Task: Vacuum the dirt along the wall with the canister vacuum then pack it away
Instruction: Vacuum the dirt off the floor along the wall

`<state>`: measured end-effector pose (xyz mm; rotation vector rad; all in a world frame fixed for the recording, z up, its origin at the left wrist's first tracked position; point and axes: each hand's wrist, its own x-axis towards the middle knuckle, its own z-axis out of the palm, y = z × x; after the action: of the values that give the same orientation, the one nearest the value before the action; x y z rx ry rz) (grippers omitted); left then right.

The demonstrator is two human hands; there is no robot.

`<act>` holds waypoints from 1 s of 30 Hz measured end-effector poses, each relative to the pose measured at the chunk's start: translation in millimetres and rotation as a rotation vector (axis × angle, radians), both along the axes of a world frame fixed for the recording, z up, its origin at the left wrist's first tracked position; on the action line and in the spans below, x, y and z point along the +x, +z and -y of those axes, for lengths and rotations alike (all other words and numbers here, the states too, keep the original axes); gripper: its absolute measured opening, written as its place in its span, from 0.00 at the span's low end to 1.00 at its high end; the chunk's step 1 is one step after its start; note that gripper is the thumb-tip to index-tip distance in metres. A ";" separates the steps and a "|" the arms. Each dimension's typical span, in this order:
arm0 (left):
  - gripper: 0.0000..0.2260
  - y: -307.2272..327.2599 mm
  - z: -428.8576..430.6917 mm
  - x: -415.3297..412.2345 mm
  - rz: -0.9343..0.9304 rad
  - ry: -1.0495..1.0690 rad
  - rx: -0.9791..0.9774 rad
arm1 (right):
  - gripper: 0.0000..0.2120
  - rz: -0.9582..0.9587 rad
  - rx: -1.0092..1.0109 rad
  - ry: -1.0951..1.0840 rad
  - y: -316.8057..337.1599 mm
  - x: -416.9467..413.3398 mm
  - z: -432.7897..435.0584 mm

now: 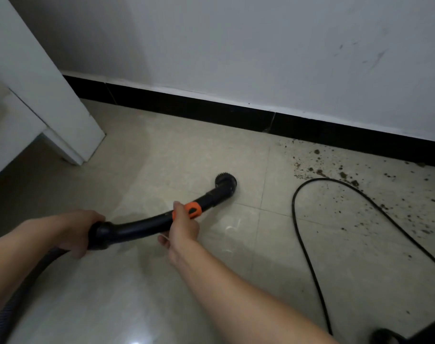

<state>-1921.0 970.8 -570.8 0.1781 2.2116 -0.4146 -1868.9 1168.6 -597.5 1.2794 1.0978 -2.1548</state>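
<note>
A curved black vacuum wand (142, 225) with an orange collar (194, 209) ends in a round brush head (225, 182) that rests on the beige tile floor. My left hand (81, 232) grips the wand's rear end, where the ribbed hose (25, 286) joins it and runs off to the lower left. My right hand (183, 225) holds the wand just behind the orange collar. Brown dirt (348, 180) lies scattered on the floor to the right, along the black skirting board (211, 105). The brush head stands left of the dirt, apart from it.
A black power cord (308, 244) loops over the floor on the right, through the dirt. A white cabinet (50, 95) stands at the left against the white wall (261, 45). A dark object (410, 333) shows at the bottom right corner.
</note>
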 end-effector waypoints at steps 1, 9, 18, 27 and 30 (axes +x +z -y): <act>0.22 1.0 -3.2 -2.1 0.002 0.002 -0.006 | 0.11 -0.006 0.010 0.001 -0.6 -5.4 -3.4; 0.18 6.4 -67.7 -29.3 -0.074 -0.153 0.097 | 0.12 0.035 0.072 -0.208 -11.0 9.4 -54.6; 0.18 5.2 -182.8 -62.0 -0.051 -0.188 0.287 | 0.12 0.003 0.174 -0.313 -9.1 -9.1 -168.9; 0.17 6.0 -212.1 -63.4 0.009 -0.054 0.408 | 0.15 -0.071 0.253 -0.088 -10.2 -73.5 -218.2; 0.17 7.5 -215.0 -64.0 -0.012 -0.009 0.475 | 0.18 -0.098 0.301 -0.036 -8.5 -95.1 -224.2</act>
<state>-1985.0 1185.8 -563.3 0.4389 2.2893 0.1140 -1964.1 1392.8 -606.0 1.3377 1.4960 -2.1578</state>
